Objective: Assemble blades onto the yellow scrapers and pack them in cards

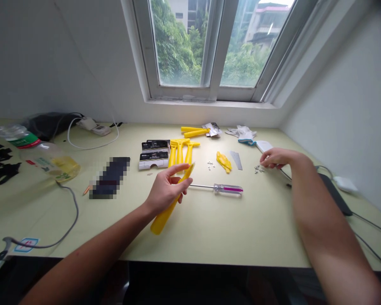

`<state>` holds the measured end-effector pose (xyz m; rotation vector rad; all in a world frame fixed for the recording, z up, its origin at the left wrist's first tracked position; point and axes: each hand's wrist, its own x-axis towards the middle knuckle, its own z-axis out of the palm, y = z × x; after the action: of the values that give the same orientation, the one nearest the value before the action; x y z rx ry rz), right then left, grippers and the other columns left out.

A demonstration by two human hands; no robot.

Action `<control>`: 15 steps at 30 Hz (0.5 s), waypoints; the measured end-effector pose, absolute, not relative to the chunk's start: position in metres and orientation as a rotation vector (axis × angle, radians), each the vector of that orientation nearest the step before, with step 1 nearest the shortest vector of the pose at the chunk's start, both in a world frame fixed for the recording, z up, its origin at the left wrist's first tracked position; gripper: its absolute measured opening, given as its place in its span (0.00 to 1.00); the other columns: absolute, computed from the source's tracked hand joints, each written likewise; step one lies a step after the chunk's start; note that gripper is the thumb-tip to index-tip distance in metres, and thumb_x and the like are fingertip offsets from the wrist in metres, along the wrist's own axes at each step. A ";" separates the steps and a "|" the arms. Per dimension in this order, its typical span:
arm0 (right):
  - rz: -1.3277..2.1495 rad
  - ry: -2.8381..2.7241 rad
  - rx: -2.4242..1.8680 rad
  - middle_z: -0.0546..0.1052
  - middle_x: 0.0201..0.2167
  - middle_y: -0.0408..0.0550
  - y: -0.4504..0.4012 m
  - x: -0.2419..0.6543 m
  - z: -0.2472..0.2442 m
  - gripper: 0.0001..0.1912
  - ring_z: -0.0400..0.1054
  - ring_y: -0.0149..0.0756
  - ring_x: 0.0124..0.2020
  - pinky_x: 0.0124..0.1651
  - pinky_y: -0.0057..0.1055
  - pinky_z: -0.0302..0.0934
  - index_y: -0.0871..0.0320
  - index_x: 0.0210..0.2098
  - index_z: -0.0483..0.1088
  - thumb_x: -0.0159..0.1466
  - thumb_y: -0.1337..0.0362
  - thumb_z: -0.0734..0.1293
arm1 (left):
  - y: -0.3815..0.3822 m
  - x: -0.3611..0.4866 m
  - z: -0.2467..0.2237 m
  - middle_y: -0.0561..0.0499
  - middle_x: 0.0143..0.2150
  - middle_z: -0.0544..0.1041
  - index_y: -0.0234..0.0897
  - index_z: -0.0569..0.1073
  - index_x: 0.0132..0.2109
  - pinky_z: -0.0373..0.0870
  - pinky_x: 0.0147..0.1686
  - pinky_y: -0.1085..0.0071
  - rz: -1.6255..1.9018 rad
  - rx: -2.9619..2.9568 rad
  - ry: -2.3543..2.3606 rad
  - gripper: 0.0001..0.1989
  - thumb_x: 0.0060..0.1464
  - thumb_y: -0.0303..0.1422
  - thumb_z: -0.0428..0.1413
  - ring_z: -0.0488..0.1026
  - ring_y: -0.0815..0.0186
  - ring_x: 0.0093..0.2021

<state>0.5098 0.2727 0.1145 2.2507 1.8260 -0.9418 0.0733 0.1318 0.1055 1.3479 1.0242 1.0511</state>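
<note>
My left hand [167,190] is closed round a yellow plastic scraper handle [163,218], which slants with its wide end toward me. Over at the right, my right hand [276,157] has its fingertips pinched together at a small pile of screws [258,169]; what lies between them is hidden. A screwdriver [227,189] with a clear and purple grip lies just right of my left hand. Several small nuts [210,164] are scattered near yellow plastic pieces [224,162] and a grey metal blade [236,160]. Assembled yellow scrapers [179,150] lie behind my left hand.
Black-and-white boxes [153,161] sit left of the scrapers. More yellow handles [195,131] and a glove [243,132] lie near the window. At left are a pixelated dark object [111,177], a bottle [41,154] and cables [76,212]. A black device [333,192] lies beyond my right forearm.
</note>
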 end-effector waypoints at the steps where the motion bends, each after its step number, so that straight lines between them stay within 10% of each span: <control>1: -0.968 1.811 2.262 0.76 0.26 0.51 0.272 0.512 0.112 0.16 0.70 0.36 0.28 0.26 0.29 0.62 0.59 0.33 0.75 0.44 0.60 0.73 | 0.134 0.074 0.106 0.54 0.23 0.71 0.33 0.69 0.56 0.67 0.15 0.75 1.058 1.270 0.980 0.27 0.50 0.39 0.63 0.67 0.70 0.18; 15: -1.134 1.941 2.008 0.76 0.30 0.48 0.284 0.523 0.100 0.22 0.69 0.36 0.29 0.27 0.28 0.61 0.54 0.39 0.75 0.45 0.55 0.74 | 0.150 0.069 0.096 0.54 0.25 0.67 0.33 0.72 0.44 0.61 0.14 0.83 1.040 0.971 0.714 0.16 0.52 0.39 0.61 0.63 0.77 0.20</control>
<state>0.5228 0.2844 0.0998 2.0079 1.9411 -1.1336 0.0685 0.1497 0.0959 0.9712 0.7144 1.0400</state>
